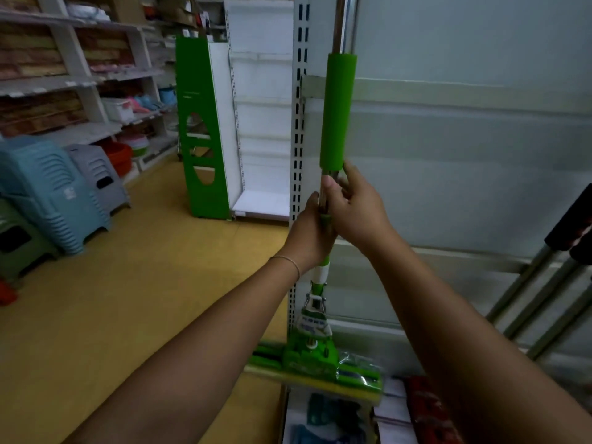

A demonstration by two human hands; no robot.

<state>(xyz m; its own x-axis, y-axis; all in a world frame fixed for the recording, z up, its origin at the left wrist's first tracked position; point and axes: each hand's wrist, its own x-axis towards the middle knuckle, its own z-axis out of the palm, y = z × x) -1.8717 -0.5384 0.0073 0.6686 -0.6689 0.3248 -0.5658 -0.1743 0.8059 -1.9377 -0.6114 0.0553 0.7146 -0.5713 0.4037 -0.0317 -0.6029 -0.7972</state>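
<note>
Forearms reach forward from the bottom edge, with both hands meeting on an upright mop (pixel 323 272). Left hand (pixel 310 233) is lower, its fingers clenched around the pole at a small green clip; a thin bracelet (pixel 288 261) sits on that wrist. Right hand (pixel 357 213) is just above and touching the left, with its thumb and fingers grasping the bare metal pole right under the green foam sleeve (pixel 339 110).

The mop stands near vertical, close in front of the slotted post (pixel 299 123). Its pole runs out of the top of the frame. Its sponge head (pixel 315 363) is low down, green with a yellow strip and partly in clear wrap. It lies over the front edge of a bottom shelf of packets (pixel 323 415); contact there cannot be told. A red pack (pixel 426 411) lies to the right of the packets.

Behind the mop is a pale back panel (pixel 464 155) with horizontal rails. At far right, several metal poles (pixel 525 290) lean against it.

To the left is yellow floor (pixel 128 299). Blue stools (pixel 54 187) are stacked at the left edge, with grey stools (pixel 96 174) just behind them. Farther back a green shelf end (pixel 197 123) stands beside a white rack (pixel 259 123), and wall shelves (pixel 80 81) hold blurred goods and tubs.
</note>
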